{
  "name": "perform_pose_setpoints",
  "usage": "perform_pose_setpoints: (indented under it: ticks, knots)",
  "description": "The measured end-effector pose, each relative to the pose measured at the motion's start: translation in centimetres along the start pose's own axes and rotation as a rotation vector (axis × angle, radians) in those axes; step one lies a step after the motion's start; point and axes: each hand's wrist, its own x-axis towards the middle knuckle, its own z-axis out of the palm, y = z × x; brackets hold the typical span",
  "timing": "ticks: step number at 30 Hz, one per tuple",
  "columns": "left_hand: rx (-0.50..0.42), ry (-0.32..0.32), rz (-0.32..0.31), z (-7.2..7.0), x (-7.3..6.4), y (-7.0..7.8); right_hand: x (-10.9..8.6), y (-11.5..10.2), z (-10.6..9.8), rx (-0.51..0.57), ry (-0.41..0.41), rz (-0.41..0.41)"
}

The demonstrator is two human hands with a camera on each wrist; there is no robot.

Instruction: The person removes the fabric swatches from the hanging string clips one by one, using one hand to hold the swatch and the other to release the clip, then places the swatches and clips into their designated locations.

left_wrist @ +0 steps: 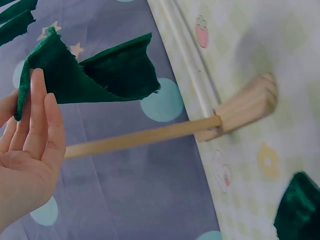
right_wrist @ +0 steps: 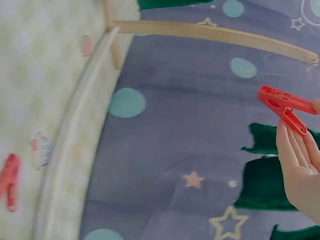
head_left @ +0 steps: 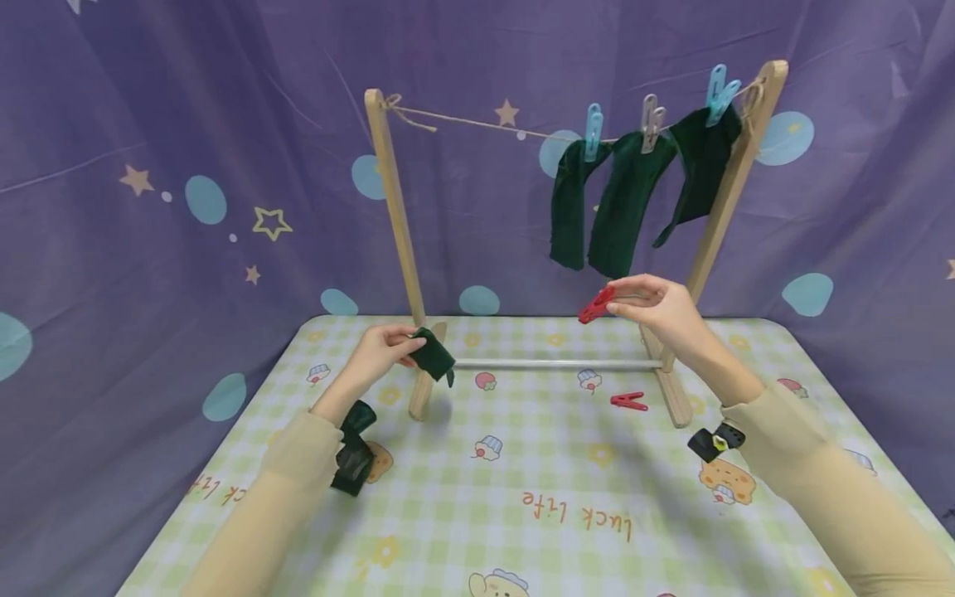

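One red clothespin (head_left: 595,307) juts from the right hand (head_left: 662,308).

Five clothespins (head_left: 597,305), three hanging cloths (head_left: 625,207), one held cloth (head_left: 433,356) appear.

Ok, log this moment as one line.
left hand: holds green cloth | right hand: pinches red clothespin | rope: green cloths, three clothespins | table: second red clothespin, more green cloth
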Motion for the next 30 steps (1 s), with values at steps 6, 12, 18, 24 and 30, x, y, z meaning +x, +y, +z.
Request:
perform_pose_setpoints:
  ticks: [6,12,18,24,30]
  knots:
    - [0.003,0.002,0.012,-0.9,-1.4,-1.4,-1.3,2.8,-0.6,-0.041,-0.059,0.062]
    - [0.034,0.008,-0.015,-1.8,-2.5,-2.9,-2.2,5.5,-1.1,-0.023,-0.115,0.117]
    - [0.050,0.032,-0.039,-2.5,-3.4,-4.0,-3.1,7.9,-1.8,-0.114,-0.136,0.168]
    - [0.050,0.049,-0.055,-3.1,-4.2,-5.4,-4.2,9.8,-2.2,-0.131,-0.177,0.208]
    - [0.025,0.044,-0.072,-3.2,-5.1,-7.1,-5.0,11.1,-2.4,-0.166,-0.186,0.243]
